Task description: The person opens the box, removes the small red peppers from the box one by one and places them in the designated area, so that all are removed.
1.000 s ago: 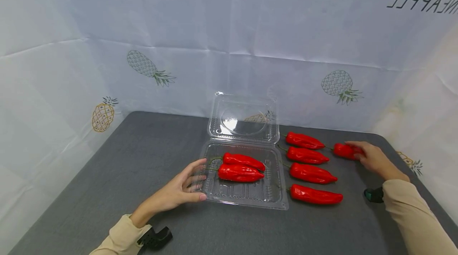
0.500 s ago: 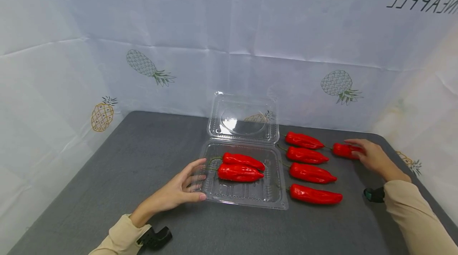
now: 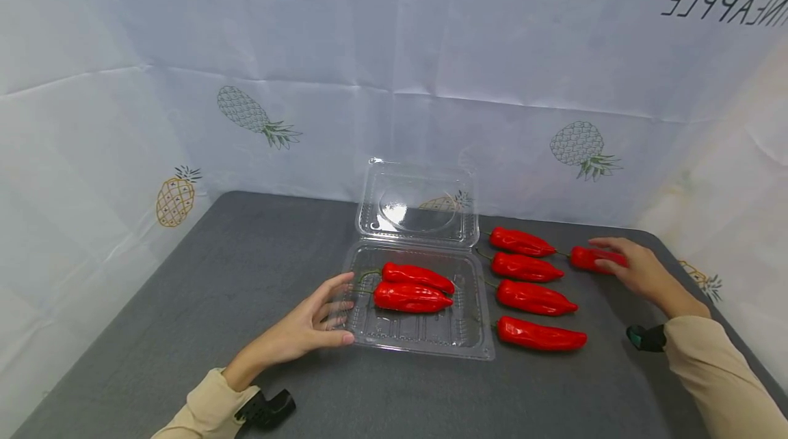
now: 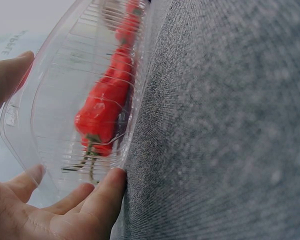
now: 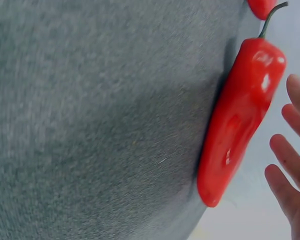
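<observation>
Touching a clear container [image 3: 425, 342], the left hand [image 3: 304, 324] is spread wide; beside a pepper [image 3: 581, 258], the right hand [image 3: 646, 275] likewise

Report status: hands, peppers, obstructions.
Left hand touching container, fingers spread. Right hand at rightmost pepper, not gripping. Two peppers inside, lid open. Nothing visibly blocking.

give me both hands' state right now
Left hand: open, against the side of the box.
Right hand: open, close to a pepper, holding nothing.
</observation>
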Demonstrator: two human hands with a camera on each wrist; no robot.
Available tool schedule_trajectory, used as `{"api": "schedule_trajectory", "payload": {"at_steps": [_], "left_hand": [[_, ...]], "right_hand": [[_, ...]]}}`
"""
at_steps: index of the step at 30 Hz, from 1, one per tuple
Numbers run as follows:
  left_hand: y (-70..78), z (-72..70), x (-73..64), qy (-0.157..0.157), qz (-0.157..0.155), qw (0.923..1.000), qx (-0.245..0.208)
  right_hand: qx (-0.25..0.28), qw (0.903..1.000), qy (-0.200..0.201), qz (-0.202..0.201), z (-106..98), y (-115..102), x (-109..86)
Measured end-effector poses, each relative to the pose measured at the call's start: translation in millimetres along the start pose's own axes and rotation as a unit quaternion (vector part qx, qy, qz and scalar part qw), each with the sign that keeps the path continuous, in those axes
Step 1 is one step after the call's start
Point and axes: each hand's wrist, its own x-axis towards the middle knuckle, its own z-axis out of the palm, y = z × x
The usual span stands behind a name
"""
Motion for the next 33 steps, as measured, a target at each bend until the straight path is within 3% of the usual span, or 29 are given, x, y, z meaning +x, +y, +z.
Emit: {"api": "schedule_trajectory", "payload": {"at_steps": [17,33], "left_hand": [[0.8,-0.5,-0.3,-0.004,0.001,1.0000,0.000],[-0.1,0.1,-0.5,-0.004,0.001,1.0000,-0.003]], "right_hand": [[0.030,0.9991,-0.021,0.023,-6,-35,3.9],[0.044,0.9989,-0.017,-0.007,-8,-76,5.3]]}}
